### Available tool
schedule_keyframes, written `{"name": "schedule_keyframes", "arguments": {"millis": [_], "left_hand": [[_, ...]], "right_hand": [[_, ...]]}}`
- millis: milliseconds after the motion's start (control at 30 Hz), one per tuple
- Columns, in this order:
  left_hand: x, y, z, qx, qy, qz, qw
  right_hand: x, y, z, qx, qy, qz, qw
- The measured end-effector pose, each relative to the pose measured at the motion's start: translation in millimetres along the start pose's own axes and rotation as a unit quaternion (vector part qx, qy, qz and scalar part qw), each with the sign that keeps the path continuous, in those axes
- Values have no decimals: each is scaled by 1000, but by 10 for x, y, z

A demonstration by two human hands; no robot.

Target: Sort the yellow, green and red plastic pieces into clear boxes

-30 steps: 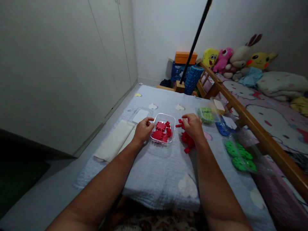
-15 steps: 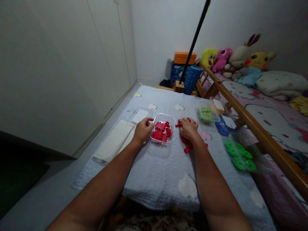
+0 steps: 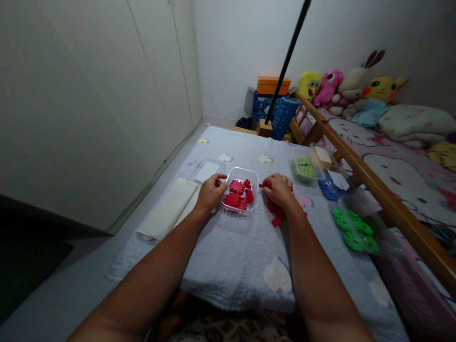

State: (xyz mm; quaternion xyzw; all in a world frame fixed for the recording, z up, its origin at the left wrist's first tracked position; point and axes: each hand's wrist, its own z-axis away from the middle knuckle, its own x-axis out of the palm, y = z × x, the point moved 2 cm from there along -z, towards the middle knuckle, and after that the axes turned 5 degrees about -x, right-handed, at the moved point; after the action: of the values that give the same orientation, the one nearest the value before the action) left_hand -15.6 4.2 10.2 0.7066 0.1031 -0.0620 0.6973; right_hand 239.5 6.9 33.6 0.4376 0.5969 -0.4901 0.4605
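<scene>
A clear plastic container (image 3: 241, 212) stands on the cloth-covered table, with several red interlocking plastic pieces (image 3: 235, 187) inside. My left hand (image 3: 211, 191) pinches its left rim between thumb and fingers. To the right of the container, my right hand (image 3: 279, 189) bends over a loose pile of red building pieces (image 3: 277, 222), its fingertips closed on a red piece. Much of that pile is hidden under the palm, so the held piece's shape is unclear.
Left of the container lie a folded cream cloth (image 3: 167, 209) and a clear lid (image 3: 207, 170). At the right are a tub of light-green pieces (image 3: 305, 170), blue pieces (image 3: 329, 189) and a container of green pieces (image 3: 354, 230), beside a wooden bed rail (image 3: 377, 190).
My right hand's fingers have drawn together over the red pile, and the red piece at the fingertips shows less. My left hand stays at the container's rim.
</scene>
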Motion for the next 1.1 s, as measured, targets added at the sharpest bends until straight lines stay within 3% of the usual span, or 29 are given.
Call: {"name": "schedule_keyframes", "arguments": {"millis": [133, 233, 467, 700, 833, 967, 1100], "left_hand": [[3, -28, -10, 0, -2, 3, 1000], [2, -34, -12, -1, -3, 4, 1000], [0, -4, -9, 0, -2, -1, 1000], [0, 3, 3, -6, -3, 3, 1000], [0, 7, 4, -3, -2, 3, 1000], [-4, 19, 7, -2, -2, -1, 1000], [-3, 11, 7, -4, -6, 0, 1000]], "right_hand": [[-99, -32, -20, -3, 74, -63, 995], [-200, -153, 1, -82, 89, -116, 986], [-309, -423, 140, -209, -13, -152, 966], [-269, -449, 170, -224, -78, -157, 959], [-273, -426, 164, -239, -61, -179, 953], [-270, -264, 77, -192, 44, -194, 961], [-224, 11, -21, -52, 142, -165, 975]]}}
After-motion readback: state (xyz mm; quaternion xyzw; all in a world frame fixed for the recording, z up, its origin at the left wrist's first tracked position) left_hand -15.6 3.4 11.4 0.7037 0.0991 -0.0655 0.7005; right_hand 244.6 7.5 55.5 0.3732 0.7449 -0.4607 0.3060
